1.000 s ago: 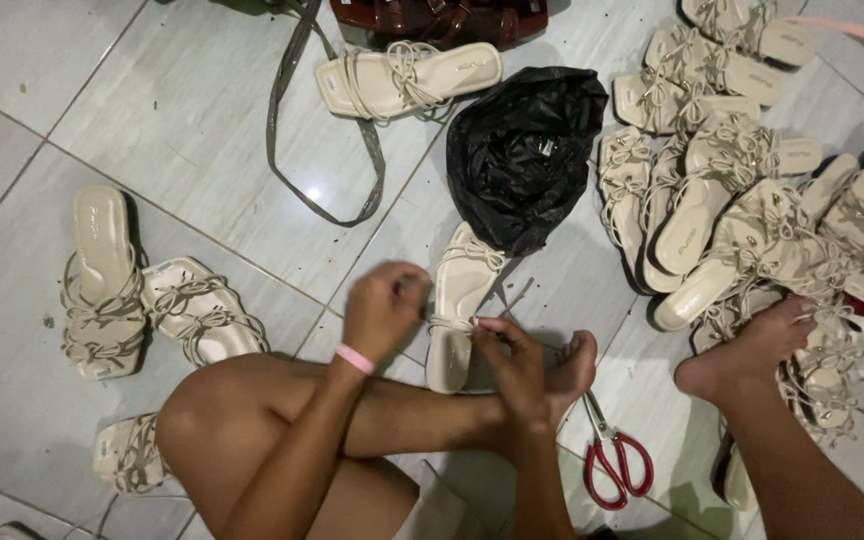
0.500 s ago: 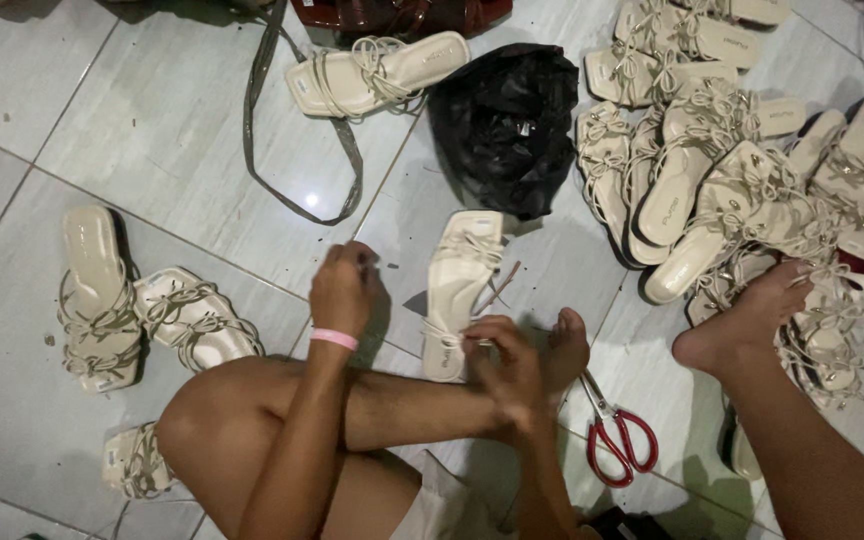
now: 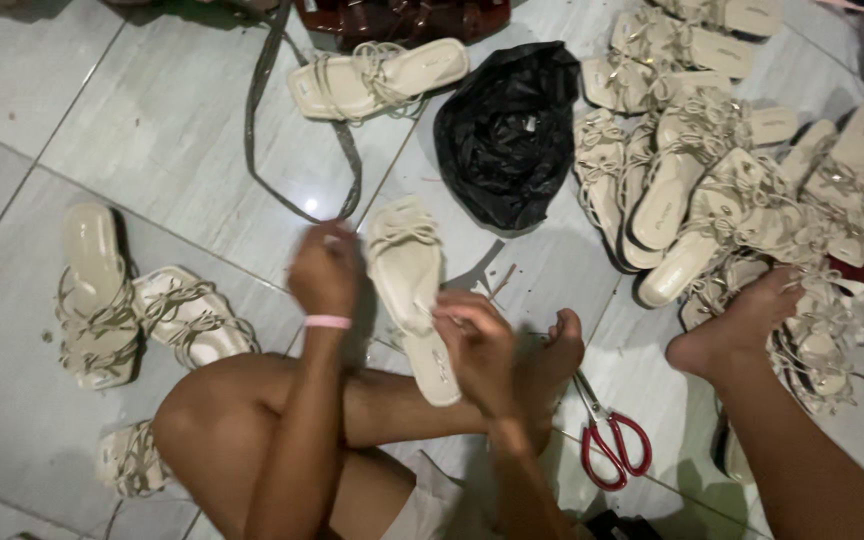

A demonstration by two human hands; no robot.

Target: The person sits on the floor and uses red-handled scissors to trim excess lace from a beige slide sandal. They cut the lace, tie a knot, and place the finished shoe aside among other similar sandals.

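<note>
Seated on a pale tiled floor, legs crossed, head camera looking down. Cream strappy flat sandal lying lengthwise on the floor just in front of the crossed shin, toe end away from the body. Left hand (pink band at the wrist) raised just left of that sandal, fingers curled into a loose fist; blurred, so cannot tell whether anything thin is pinched in it. Right hand over the sandal's heel end, fingers bent and closed at its right edge, seemingly gripping it. Red-handled scissors right of the sandal, beside a bare foot. Crumpled black plastic bag beyond the sandal, up and right. Heap of matching cream sandals further right. Loose pair of cream sandals well left.
</note>
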